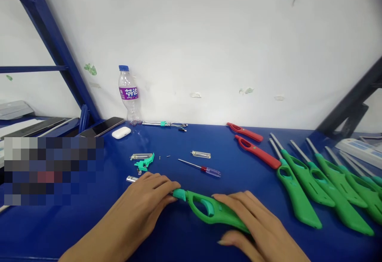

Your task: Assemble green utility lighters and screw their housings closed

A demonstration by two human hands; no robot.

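A green long-necked gas lighter [219, 214] lies across the front of the blue table, its teal trigger showing inside the finger loop. My left hand [146, 200] is closed around its metal barrel, whose silver tip [131, 179] sticks out to the left. My right hand [256, 218] holds the handle end, fingers over the top and thumb below. Beyond my hands lie a screwdriver [205, 169] with a clear purple handle, two clear fuel tanks [201, 154] [142, 156], teal plastic parts [146, 162] and two tiny screws [168, 156].
Several green lighters [301, 202] lie in a row at the right, beside two red handle shells [259, 154]. Along the wall are a bottle [129, 93], a metal barrel with wires [163, 123], a white case [121, 132] and a phone [103, 127]. A pixelated patch covers the left.
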